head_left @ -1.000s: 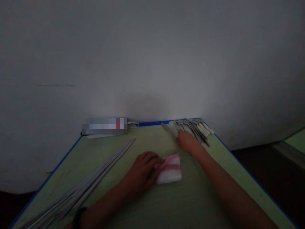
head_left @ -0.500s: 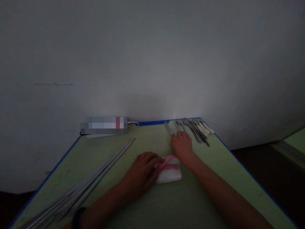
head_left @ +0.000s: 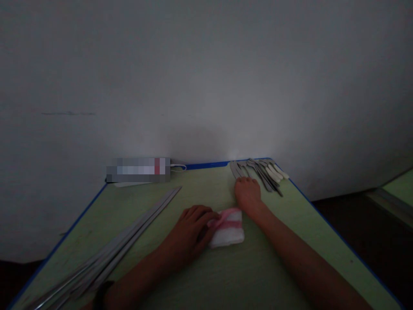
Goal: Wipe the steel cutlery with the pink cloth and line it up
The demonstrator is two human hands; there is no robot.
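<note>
My left hand [head_left: 196,226] is closed on the left edge of a small folded white cloth [head_left: 227,237] with pink stripes, which lies on the table. To the right and farther forward, my right hand [head_left: 248,193] is closed around the handle of a table knife [head_left: 234,169]. The knife's blade points toward the wall, and its handle is hidden under my fingers. Close to its right lie more pieces of metal cutlery [head_left: 247,169], followed by a bunch of dark metal cutlery [head_left: 263,176] and several pieces with cream handles [head_left: 276,173].
Long thin grey strips [head_left: 129,237] lie slantwise along the table's left side. A blurred-out box-like object [head_left: 138,170] with a white cord loop [head_left: 179,166] stands at the back left. The pale green table [head_left: 274,275] has a blue edge and meets a grey wall [head_left: 206,86].
My right hand has shifted the knife slightly right, bringing its blade close beside the other cutlery. My left hand stays on the cloth. The view has turned a little.
</note>
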